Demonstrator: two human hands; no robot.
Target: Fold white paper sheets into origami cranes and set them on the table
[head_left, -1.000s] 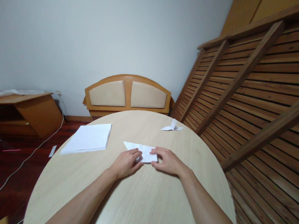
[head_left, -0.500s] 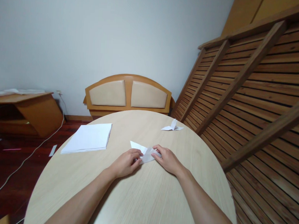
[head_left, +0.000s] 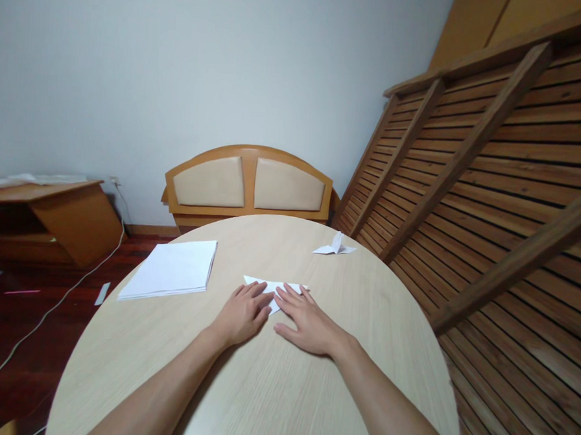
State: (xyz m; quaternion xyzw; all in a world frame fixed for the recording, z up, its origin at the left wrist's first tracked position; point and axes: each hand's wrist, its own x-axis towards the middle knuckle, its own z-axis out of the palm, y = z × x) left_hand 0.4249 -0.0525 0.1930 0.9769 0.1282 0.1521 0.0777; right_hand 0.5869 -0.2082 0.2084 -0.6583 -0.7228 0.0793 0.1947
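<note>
A folded piece of white paper lies flat on the round light-wood table. My left hand rests on its left part with fingers stretched out flat. My right hand lies beside it, fingers spread flat over the paper's right part. Both hands press the paper down, and most of it is hidden under the fingers. Neither hand grips anything.
A stack of white sheets lies on the table at the left. A small folded paper figure sits near the far right edge. A padded headboard stands behind the table, a slatted wooden frame leans at right, a low cabinet at left.
Half a second ago both hands pinched and lifted a flap of the paper. Now the paper is folded down flat and both hands lie open on top of it.
</note>
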